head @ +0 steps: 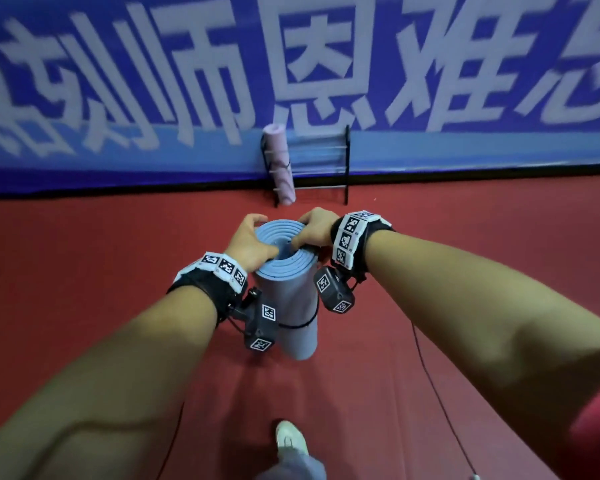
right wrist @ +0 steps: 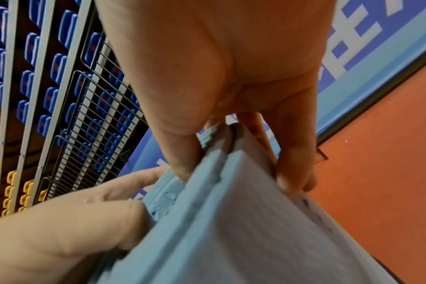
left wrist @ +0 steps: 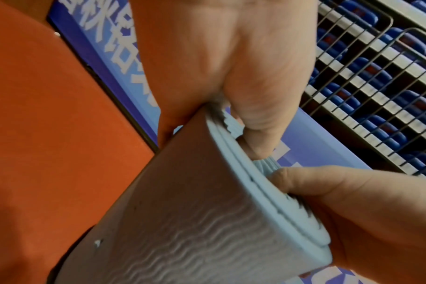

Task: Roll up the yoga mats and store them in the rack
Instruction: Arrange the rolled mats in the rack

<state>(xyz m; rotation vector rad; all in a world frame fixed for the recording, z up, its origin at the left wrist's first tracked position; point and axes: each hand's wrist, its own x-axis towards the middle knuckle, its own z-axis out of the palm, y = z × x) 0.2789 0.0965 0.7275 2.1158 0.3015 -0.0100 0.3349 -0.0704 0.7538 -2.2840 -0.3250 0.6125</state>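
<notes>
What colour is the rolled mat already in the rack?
Pale pink mat, standing at the left end of the black rack; the head view shows it best.

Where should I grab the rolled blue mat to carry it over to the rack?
Probably at its top rim, from above, as both hands do now. The blue mat stands upright with its spiral end up, so the left hand and right hand can each pinch layers from opposite sides. The strap keeps it rolled.

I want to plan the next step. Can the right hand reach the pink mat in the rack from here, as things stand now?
Probably not yet. The right hand and left hand both grip the top of the blue mat, which stands upright on the red floor. The pink mat in the rack lies beyond, with nothing between.
</notes>
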